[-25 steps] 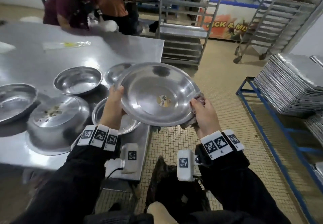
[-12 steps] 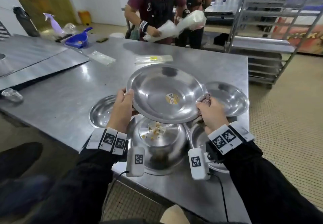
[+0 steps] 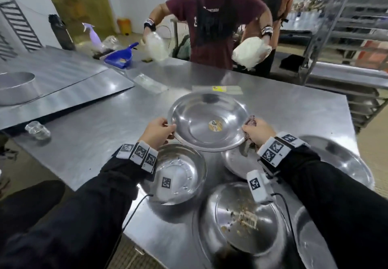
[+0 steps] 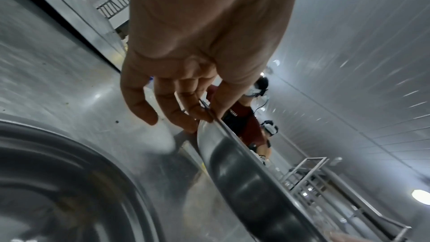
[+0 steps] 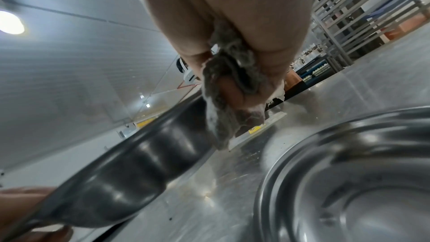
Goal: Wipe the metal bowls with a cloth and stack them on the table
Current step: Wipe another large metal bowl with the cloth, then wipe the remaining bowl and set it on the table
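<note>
A: Well, which bowl is being handled, and where is it?

B: A wide shallow metal bowl [image 3: 206, 121] with a small round sticker inside is held level above the steel table [image 3: 88, 134], between both hands. The left hand [image 3: 158, 132] pinches its left rim, thumb on top and fingers curled beneath. The right hand [image 3: 257, 132] grips the right rim through a bunched grey cloth [image 3: 249, 123].

A: What is hard to make out?

B: The right fingers are mostly buried in the cloth [image 5: 229, 87], and the wrist views are blurred. The bowl's underside [image 4: 235, 155] shows only as a dark curve. Whether the bowl touches anything below cannot be told.

A: What surrounds it?

B: Nearer the wearer sit other bowls: a deeper bowl [image 3: 180, 174] under the left wrist, a crumb-strewn bowl [image 3: 241, 216] under the right, a large bowl [image 3: 340, 163] at far right, partly cut off. Across the table a person in a maroon shirt [image 3: 210, 23] holds white bags.

A: What has changed?

B: Half a second ago the bowl tilted toward the camera above the crumb-strewn bowl; now it lies flatter and farther out over the table.
</note>
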Motion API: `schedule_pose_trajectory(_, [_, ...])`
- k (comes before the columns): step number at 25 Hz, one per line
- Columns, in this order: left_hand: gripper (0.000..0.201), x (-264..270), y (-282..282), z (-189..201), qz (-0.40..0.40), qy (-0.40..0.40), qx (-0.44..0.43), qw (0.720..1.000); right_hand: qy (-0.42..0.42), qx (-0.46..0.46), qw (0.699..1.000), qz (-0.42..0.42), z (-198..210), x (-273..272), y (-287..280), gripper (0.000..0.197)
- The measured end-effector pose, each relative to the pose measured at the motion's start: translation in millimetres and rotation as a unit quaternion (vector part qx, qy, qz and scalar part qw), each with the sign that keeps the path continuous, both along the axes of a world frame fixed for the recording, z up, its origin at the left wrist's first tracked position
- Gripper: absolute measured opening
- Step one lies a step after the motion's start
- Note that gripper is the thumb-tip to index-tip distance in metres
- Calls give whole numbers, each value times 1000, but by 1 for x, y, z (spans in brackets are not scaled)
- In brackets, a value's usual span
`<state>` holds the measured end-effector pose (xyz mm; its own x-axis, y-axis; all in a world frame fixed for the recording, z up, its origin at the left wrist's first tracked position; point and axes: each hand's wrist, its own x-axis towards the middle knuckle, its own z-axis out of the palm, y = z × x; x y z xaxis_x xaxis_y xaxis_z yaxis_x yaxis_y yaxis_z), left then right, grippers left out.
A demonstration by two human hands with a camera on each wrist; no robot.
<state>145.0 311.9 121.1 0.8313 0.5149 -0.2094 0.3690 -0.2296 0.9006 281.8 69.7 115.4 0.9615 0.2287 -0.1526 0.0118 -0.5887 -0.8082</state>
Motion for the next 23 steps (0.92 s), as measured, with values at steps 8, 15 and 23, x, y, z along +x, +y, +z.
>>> schedule_pose_trajectory(8, [7, 66, 50, -51, -8, 125, 81, 989, -21, -155, 983, 93, -38, 94, 71, 14])
schedule_pose_trajectory(15, [35, 94, 68, -97, -14, 201, 134, 970, -3, -254, 949, 185, -78, 139, 101, 22])
schedule_pose_trajectory(23, [34, 103, 67, -113, -29, 214, 138, 967, 5, -282, 941, 185, -93, 145, 94, 36])
